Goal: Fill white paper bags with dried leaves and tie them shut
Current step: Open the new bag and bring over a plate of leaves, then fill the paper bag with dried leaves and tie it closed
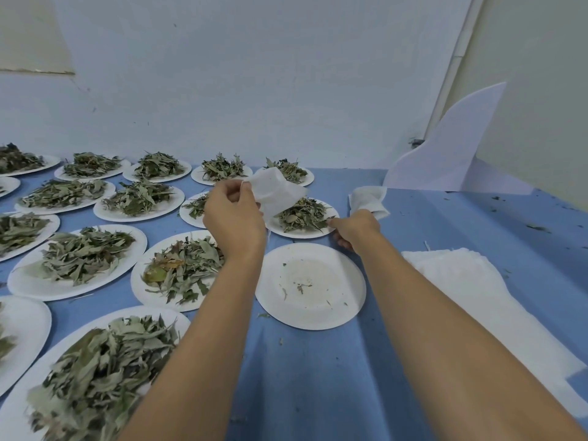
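My left hand (234, 214) holds up a thin white paper bag (275, 189), pinching its edge above the plates. The bag hangs limp and looks unfilled. My right hand (353, 230) grips the near right rim of a white paper plate (318, 233) that carries a pile of dried leaves (302, 214). Just in front of it lies a white plate (310, 286) with only a few leaf crumbs on it.
Several more plates of dried leaves (178, 268) cover the blue table (318, 370) to the left and back. A filled white bag (369, 198) lies past my right hand. A stack of flat white bags (477, 288) sits at right. White card (451, 154) leans on the wall.
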Tool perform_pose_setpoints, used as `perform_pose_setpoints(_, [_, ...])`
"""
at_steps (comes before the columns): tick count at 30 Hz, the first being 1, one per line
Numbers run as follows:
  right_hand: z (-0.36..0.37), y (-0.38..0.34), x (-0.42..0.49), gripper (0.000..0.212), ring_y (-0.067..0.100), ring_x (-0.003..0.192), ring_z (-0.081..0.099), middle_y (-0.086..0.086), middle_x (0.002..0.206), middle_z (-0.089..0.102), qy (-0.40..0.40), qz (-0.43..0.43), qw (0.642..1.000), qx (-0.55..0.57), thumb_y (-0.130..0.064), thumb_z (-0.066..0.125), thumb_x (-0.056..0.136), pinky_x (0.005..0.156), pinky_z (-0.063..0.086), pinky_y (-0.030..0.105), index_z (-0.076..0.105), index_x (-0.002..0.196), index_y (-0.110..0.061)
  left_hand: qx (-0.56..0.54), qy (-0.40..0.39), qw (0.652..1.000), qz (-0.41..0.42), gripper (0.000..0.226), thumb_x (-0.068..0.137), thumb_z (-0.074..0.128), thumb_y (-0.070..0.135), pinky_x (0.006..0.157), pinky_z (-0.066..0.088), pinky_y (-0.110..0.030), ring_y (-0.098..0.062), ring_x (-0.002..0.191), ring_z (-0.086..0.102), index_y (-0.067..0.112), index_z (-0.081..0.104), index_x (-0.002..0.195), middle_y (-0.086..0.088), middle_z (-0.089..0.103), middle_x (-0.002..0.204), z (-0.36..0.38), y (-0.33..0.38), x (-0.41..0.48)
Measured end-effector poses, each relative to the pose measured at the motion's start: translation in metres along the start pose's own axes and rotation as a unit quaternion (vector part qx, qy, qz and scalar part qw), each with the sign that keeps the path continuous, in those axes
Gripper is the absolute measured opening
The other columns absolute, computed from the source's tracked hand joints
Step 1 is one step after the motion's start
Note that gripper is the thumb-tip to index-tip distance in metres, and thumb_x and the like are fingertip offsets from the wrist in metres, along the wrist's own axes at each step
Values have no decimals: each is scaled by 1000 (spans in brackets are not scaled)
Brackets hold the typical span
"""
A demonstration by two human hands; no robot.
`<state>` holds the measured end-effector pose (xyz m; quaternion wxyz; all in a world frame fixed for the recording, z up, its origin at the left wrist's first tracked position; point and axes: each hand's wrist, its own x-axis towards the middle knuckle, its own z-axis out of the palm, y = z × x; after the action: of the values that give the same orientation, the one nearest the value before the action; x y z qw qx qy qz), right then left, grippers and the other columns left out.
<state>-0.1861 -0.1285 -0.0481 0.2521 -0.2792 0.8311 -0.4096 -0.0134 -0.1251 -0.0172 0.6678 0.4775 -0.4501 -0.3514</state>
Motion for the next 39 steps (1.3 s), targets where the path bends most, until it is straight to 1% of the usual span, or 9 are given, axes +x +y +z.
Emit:
perform_pose_setpoints(4, [-6,-4,0,31,10,41,45,0,53,55,-42,17,999,-12,-18,67,85,41,33,23,53,59,-10,0,4,1000,-2,21,95,56,16,72,57,-35,-26,84,66,28,53,78,3,61,79,1,-1,-1])
perform_pose_setpoints(8, [-17,-5,-4,16,15,39,57,10,66,58,-107,79,982,135,-6,55,92,32,42,16,51,77,-4,2,21,1000,6,17,95,55,17,77,56,-39,-26,85,66,27,53,81,-1,64,84,2,-4,-1])
perform_pose_setpoints(10, [-23,-4,-8,3,22,59,64,13,73,58,-134,100,966,196,0,53,93,46,53,24,53,90,0,-4,34,999,9,14,95,55,17,77,56,-38,-26,85,67,25,54,84,-2,64,86,3,-4,-2])
perform_pose_setpoints(14, [-27,4,-12,21,32,103,65,19,93,64,-140,112,952,248,8,51,92,59,52,25,55,112,9,-9,45,999,19,7,95,54,19,76,56,-36,-26,83,67,19,58,89,-5,68,88,3,-2,-2])
perform_pose_setpoints(19, [-31,4,-20,12,20,63,59,11,74,54,-154,122,945,261,4,52,93,42,51,18,51,83,-3,-32,61,997,24,6,95,55,19,75,56,-40,-29,80,67,18,57,90,-2,65,83,-2,6,2])
perform_pose_setpoints(25, [-45,5,-35,17,14,56,60,5,64,47,-142,79,955,249,3,50,91,38,38,13,49,78,-7,-36,68,996,38,6,94,54,18,75,56,-40,-30,82,67,17,58,90,-3,65,87,-12,19,0])
perform_pose_setpoints(29, [-57,11,-54,14,12,43,57,8,66,51,-151,41,972,175,3,53,86,37,37,14,51,76,-6,-39,69,996,41,6,95,55,19,61,54,-26,-31,83,67,17,57,90,-4,65,88,-21,26,-5])
perform_pose_setpoints(33, [-61,20,-71,22,13,51,38,5,61,41,-168,24,981,98,5,53,85,37,35,13,46,69,-10,-44,65,996,43,6,95,54,17,53,48,-18,-31,80,67,14,58,91,3,61,80,-28,29,-17])
perform_pose_setpoints(39, [-57,32,-76,16,17,50,35,6,60,37,-116,-20,992,38,4,50,81,47,37,23,44,72,-8,-43,45,997,55,6,96,54,16,46,43,-9,-31,77,66,13,58,91,0,61,81,-32,26,-32])
